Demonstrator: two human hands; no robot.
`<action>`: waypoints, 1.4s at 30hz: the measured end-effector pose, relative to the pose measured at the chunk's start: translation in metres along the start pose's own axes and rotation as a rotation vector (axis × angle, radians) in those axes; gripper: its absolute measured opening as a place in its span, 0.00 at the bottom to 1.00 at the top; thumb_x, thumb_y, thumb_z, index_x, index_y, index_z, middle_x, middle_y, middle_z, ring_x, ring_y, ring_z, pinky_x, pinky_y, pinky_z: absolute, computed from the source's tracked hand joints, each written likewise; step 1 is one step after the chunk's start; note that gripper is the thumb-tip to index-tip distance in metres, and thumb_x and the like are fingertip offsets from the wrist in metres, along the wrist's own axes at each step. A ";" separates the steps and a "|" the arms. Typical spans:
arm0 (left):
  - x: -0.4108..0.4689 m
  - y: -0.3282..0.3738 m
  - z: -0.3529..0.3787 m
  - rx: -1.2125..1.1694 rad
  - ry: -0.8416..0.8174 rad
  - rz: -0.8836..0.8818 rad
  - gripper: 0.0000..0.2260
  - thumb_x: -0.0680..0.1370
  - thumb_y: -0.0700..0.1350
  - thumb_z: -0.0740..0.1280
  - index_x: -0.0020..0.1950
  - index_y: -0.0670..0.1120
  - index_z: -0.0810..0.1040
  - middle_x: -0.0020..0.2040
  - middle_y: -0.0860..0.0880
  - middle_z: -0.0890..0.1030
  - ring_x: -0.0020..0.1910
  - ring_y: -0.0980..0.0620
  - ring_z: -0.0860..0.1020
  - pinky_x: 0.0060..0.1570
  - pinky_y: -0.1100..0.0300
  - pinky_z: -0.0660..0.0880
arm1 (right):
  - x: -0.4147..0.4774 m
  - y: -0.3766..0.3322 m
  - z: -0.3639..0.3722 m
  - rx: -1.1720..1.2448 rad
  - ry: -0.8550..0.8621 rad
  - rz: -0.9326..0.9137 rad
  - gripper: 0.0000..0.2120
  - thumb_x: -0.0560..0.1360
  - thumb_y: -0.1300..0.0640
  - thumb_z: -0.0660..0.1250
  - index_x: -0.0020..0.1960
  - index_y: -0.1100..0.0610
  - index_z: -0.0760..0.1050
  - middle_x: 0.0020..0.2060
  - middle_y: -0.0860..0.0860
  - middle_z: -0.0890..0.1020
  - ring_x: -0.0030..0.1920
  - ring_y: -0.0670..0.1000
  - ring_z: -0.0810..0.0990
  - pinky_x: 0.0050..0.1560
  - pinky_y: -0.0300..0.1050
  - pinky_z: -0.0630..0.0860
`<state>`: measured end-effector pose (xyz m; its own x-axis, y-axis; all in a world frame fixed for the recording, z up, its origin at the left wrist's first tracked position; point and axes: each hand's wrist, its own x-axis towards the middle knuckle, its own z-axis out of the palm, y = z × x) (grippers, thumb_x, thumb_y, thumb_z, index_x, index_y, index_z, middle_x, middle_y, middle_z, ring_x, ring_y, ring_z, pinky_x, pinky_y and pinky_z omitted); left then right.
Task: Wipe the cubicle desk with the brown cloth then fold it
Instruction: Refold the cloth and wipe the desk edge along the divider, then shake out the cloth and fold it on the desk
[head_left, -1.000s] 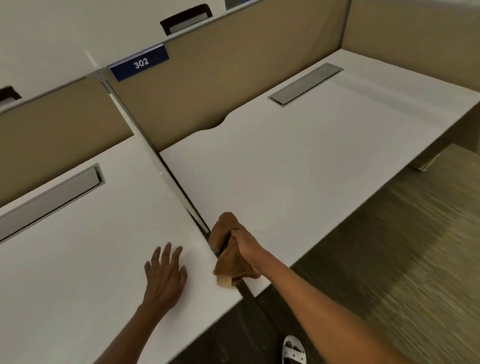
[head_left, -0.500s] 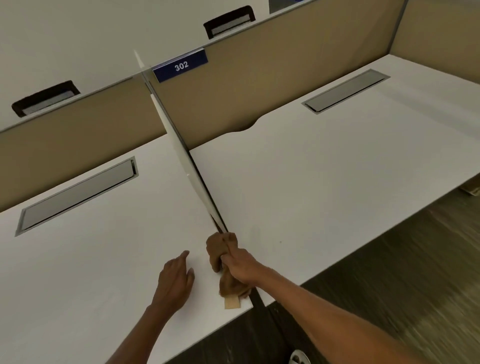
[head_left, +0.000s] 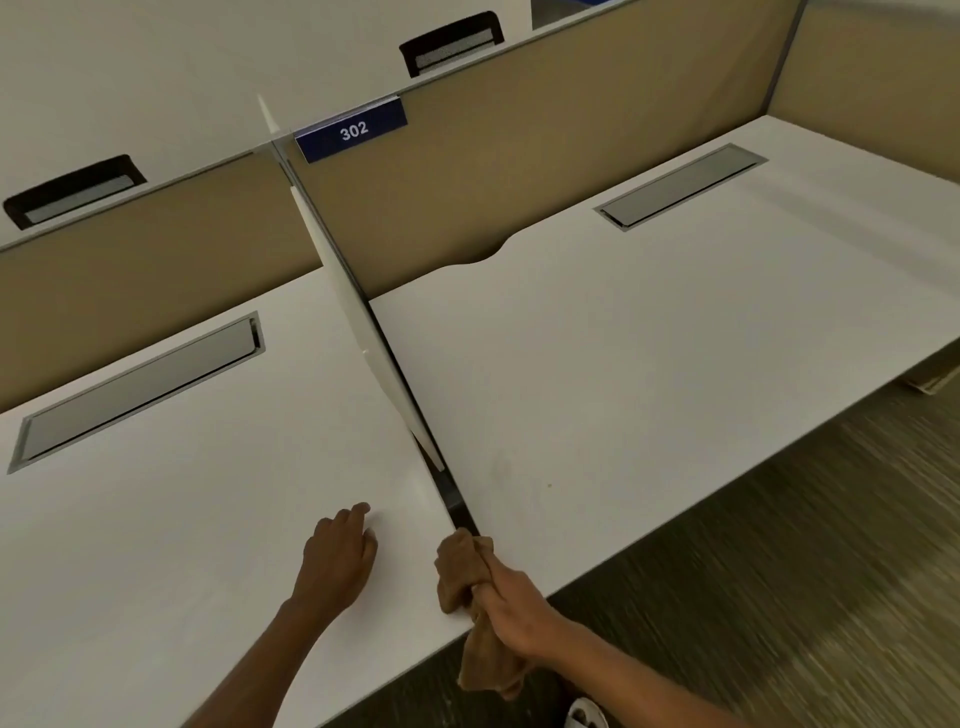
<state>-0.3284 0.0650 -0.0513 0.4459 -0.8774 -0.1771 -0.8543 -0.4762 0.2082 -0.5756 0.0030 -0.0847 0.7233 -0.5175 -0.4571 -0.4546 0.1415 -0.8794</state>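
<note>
Head view: two hands, right hand (head_left: 511, 605) gripping one brown cloth (head_left: 470, 597).

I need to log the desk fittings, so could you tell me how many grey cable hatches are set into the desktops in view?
2: one cable hatch in the left desk's back area, another in the right desk's. Others may lie out of frame.

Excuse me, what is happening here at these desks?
A person is cleaning a pair of white cubicle desks split by a thin white divider panel. The right hand grips a bunched brown cloth at the front end of the gap between the two desks, with part of the cloth hanging below the edge. The left hand rests on the left desk, holding nothing. A blue sign reading 302 sits on the beige back partition. The cloth is not folded yet.
</note>
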 end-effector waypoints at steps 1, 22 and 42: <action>0.001 0.000 0.000 -0.001 0.004 -0.002 0.17 0.80 0.45 0.59 0.68 0.43 0.69 0.58 0.43 0.79 0.54 0.41 0.75 0.51 0.49 0.74 | 0.007 -0.004 -0.001 0.008 0.016 -0.002 0.07 0.83 0.49 0.52 0.53 0.42 0.68 0.46 0.48 0.78 0.44 0.46 0.78 0.51 0.37 0.75; 0.005 0.027 -0.017 -0.214 0.008 -0.092 0.14 0.83 0.49 0.54 0.55 0.43 0.75 0.48 0.41 0.81 0.50 0.39 0.78 0.50 0.48 0.73 | 0.061 -0.050 -0.007 -0.192 0.028 -0.158 0.14 0.83 0.50 0.51 0.67 0.50 0.63 0.58 0.53 0.76 0.52 0.47 0.75 0.58 0.41 0.70; -0.020 -0.004 -0.089 -1.029 -0.550 -0.296 0.11 0.76 0.51 0.69 0.49 0.44 0.84 0.50 0.43 0.85 0.49 0.48 0.83 0.46 0.59 0.79 | 0.020 -0.103 0.052 -0.630 -0.198 -0.520 0.22 0.79 0.48 0.54 0.71 0.48 0.58 0.74 0.54 0.63 0.76 0.57 0.56 0.71 0.69 0.54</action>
<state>-0.3104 0.0790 0.0366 0.2012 -0.7030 -0.6822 -0.0129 -0.6983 0.7157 -0.4871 0.0216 -0.0098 0.9722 -0.2199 -0.0807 -0.2004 -0.6026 -0.7725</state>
